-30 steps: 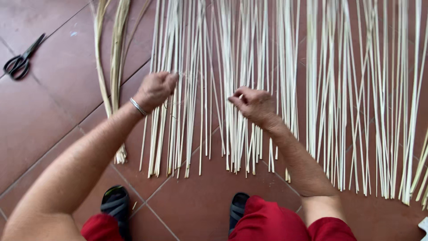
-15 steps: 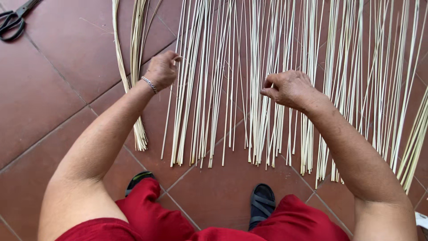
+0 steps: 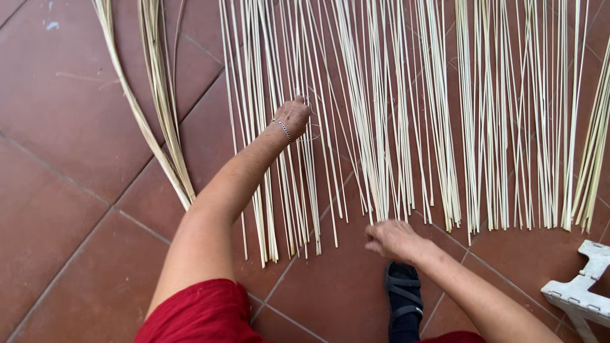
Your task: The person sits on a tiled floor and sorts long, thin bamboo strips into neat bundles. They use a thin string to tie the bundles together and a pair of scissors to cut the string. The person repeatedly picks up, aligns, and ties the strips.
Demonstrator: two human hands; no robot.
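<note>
Your floor [image 3: 70, 209] of reddish-brown tiles carries everything. Across it lies the spread of pale thin strips [image 3: 406, 108], far too many to count, running away from you side by side; take this spread as your landmark. Left of the spread lie two bunches of broader dried leaves [image 3: 162, 108], curving toward its near-left corner. At its near-right corner stands one white plastic stool [image 3: 581, 292], only partly in view. Your left hand [image 3: 293, 116] rests on the left part of the spread, fingers curled onto the strips; whether its grip pinches one you cannot tell. Your right hand [image 3: 394, 240] sits at the near ends of the middle strips, loosely curled, grip unclear. One black sandal [image 3: 404, 298] lies just nearer than that hand.
</note>
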